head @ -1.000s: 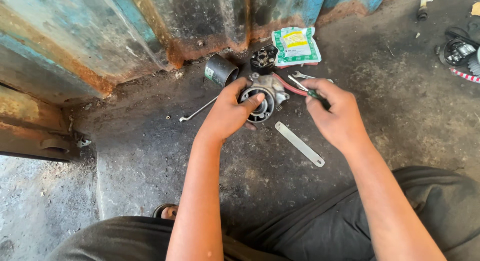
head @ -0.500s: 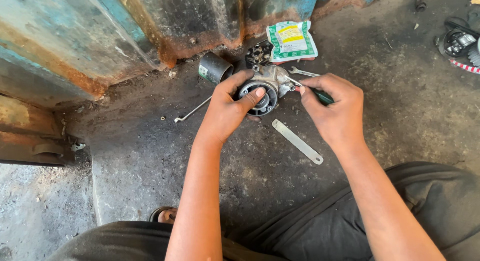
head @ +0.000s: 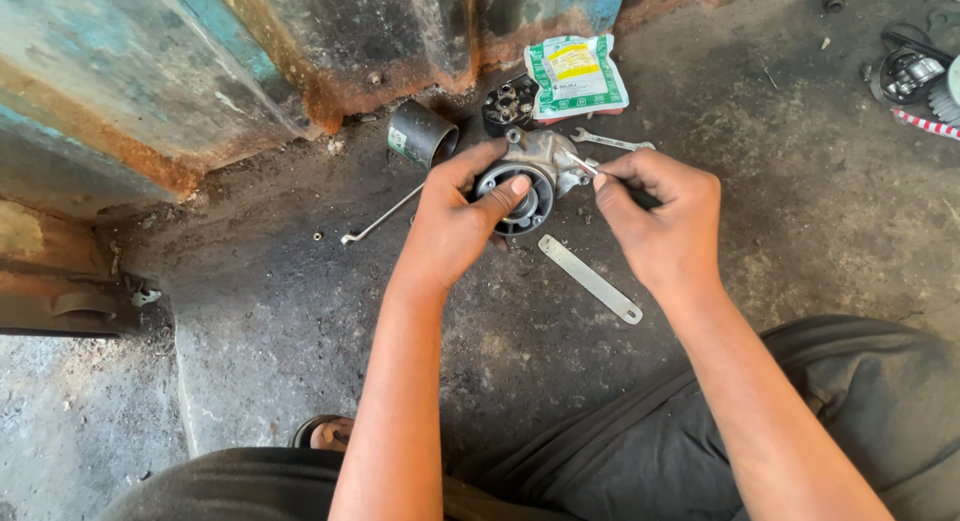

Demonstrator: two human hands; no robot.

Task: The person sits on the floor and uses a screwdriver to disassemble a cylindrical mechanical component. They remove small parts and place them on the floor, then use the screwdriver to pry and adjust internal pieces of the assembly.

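My left hand (head: 455,226) grips a round grey metal motor housing (head: 545,161) just above the dirty floor, thumb resting on its black ring face. My right hand (head: 665,216) is closed on a thin screwdriver (head: 580,163); its tip touches the housing's right side. The handle is hidden inside my fist.
A flat metal strip (head: 590,279) lies below the housing. Behind it sit a dark cylinder sleeve (head: 420,134), a black round part (head: 510,106), a green-and-white packet (head: 577,74) and a small spanner (head: 610,141). A bent rod (head: 380,216) lies left. Rusty blue metal wall (head: 300,51) at back.
My right hand has brought the screwdriver in from the right until its tip meets the housing. My left hand keeps its grip on the housing.
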